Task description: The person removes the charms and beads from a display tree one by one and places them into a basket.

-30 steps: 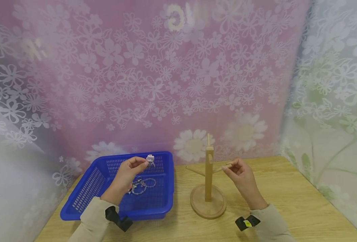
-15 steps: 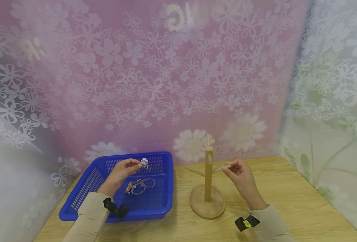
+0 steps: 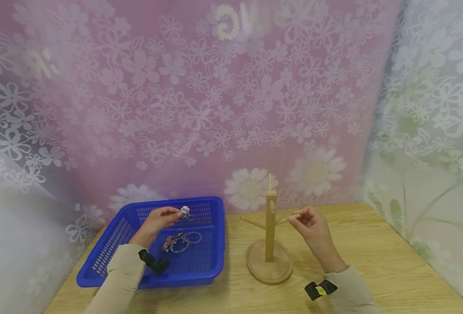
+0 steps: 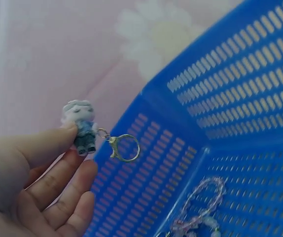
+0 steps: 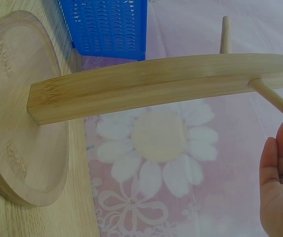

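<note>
My left hand (image 3: 158, 224) pinches a small figurine keychain (image 4: 84, 126) between thumb and fingers, above the blue basket (image 3: 123, 224). The figurine has a pale head and a blue-grey body, and its metal ring hangs out to one side in the left wrist view. Inside the basket lie beaded bracelets (image 3: 192, 237) and a reddish trinket (image 3: 167, 244). With thumb and fingers, my right hand (image 3: 313, 229) grips the end of a peg (image 5: 274, 100) on the wooden stand (image 3: 270, 226). The stand is upright on its round base (image 3: 260, 272).
The basket stands on the left of the wooden table (image 3: 380, 257), with the stand to its right. Other pegs stick out from the post, one toward the basket. A flowered pink backdrop (image 3: 215, 109) rises behind the table's far edge.
My left hand has moved left with the figurine keychain, drawing back over the basket, and the figurine has turned. My right hand stays on the peg.
</note>
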Demonstrator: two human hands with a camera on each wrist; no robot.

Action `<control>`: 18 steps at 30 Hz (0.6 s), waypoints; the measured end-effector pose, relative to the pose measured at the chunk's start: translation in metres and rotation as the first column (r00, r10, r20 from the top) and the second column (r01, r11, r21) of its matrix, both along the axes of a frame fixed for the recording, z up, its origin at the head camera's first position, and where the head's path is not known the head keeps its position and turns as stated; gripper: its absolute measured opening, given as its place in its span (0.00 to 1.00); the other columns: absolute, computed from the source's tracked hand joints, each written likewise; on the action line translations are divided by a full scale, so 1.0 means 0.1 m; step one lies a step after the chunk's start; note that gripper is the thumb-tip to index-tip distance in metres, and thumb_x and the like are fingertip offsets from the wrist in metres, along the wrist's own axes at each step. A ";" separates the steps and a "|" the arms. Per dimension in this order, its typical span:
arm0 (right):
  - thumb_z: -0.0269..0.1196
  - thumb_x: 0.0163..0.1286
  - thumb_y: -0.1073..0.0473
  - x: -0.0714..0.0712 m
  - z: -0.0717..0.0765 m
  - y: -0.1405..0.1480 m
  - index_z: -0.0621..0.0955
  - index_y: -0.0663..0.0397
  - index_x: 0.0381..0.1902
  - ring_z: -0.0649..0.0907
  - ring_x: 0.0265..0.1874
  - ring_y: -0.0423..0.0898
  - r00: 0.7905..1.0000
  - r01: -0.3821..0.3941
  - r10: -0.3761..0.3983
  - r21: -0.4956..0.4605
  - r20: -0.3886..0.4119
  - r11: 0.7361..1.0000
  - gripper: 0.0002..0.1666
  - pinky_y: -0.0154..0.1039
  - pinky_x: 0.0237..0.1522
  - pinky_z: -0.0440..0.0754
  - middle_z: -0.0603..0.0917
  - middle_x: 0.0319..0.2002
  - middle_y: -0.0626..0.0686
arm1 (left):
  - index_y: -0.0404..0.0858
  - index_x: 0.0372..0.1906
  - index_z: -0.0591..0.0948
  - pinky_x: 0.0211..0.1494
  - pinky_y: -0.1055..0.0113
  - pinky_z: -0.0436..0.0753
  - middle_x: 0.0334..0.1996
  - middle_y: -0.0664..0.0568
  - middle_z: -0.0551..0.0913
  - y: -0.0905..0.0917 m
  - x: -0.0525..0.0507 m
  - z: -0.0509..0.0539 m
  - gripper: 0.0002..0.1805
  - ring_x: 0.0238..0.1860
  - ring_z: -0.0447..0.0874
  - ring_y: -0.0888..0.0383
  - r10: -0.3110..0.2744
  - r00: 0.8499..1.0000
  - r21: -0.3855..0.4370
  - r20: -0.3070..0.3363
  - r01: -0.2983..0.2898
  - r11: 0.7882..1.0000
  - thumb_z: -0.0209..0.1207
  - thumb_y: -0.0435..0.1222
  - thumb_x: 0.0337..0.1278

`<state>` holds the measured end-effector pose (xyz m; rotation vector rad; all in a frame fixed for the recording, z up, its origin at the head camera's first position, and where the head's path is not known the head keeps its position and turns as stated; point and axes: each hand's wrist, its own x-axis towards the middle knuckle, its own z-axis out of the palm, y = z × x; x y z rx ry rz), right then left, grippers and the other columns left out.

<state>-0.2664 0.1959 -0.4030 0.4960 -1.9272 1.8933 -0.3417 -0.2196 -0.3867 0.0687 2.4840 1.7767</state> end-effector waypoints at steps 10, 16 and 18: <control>0.60 0.64 0.71 0.04 -0.01 -0.02 0.69 0.73 0.35 0.80 0.31 0.38 1.000 0.014 -0.014 0.001 0.003 1.000 0.11 0.30 0.35 0.80 0.78 0.32 0.44 | 0.29 0.48 0.79 0.61 0.46 0.70 0.46 0.40 0.82 -0.06 -0.10 -0.10 0.15 0.51 0.79 0.44 -0.002 0.999 -0.044 0.041 0.003 0.999 0.59 0.36 0.61; 0.60 0.64 0.71 0.05 -0.01 -0.03 0.68 0.73 0.36 0.80 0.31 0.38 1.000 0.017 -0.017 0.005 -0.002 1.000 0.11 0.30 0.35 0.80 0.78 0.32 0.44 | 0.30 0.45 0.81 0.60 0.46 0.71 0.43 0.44 0.83 -0.09 -0.13 -0.18 0.14 0.50 0.79 0.45 -0.013 1.000 -0.089 0.024 0.016 0.996 0.59 0.37 0.61; 0.60 0.64 0.71 0.06 0.00 -0.03 0.69 0.74 0.36 0.80 0.31 0.38 1.000 0.020 -0.020 0.009 0.000 1.000 0.11 0.30 0.35 0.80 0.78 0.32 0.45 | 0.29 0.45 0.81 0.59 0.46 0.72 0.42 0.43 0.83 -0.10 -0.14 -0.20 0.13 0.49 0.80 0.45 -0.009 1.000 -0.106 0.023 0.012 0.994 0.60 0.36 0.61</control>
